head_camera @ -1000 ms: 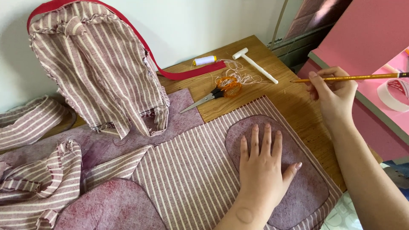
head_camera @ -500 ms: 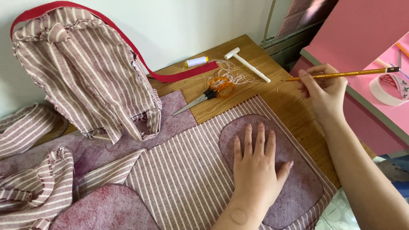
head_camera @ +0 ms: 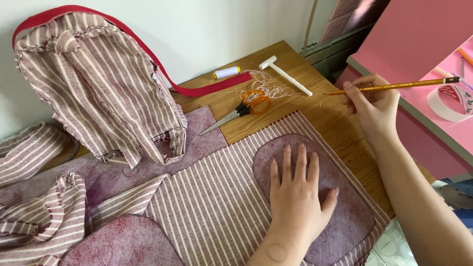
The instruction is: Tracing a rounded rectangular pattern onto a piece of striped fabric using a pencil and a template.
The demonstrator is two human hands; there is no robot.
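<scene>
Pencil (head_camera: 394, 87) pinched in right hand (head_camera: 375, 106); rounded felt piece (head_camera: 340, 207) pinned flat under left hand (head_camera: 297, 197).

Yellow pencil w/ dark end lies nearly level, tip pointing left over the wooden table (head_camera: 340, 123), held between thumb & curled fingers of right hand, above the table's right edge. Left hand lies palm-down, fingers spread wide & straight, holding nothing, pressing the mauve felt piece onto striped fabric (head_camera: 217, 207). Felt piece sits at the fabric's right end, near the table edge. Behind: orange-handled scissors (head_camera: 241, 109) w/ loose thread tangled around the handles, white small hammer-shaped tool (head_camera: 284, 74), thread spool (head_camera: 227, 72) touching a red strap (head_camera: 207, 88). Striped backpack (head_camera: 93, 83) leans on the wall at left. Tape roll (head_camera: 451, 102) on pink shelf (head_camera: 423, 44), right.
</scene>
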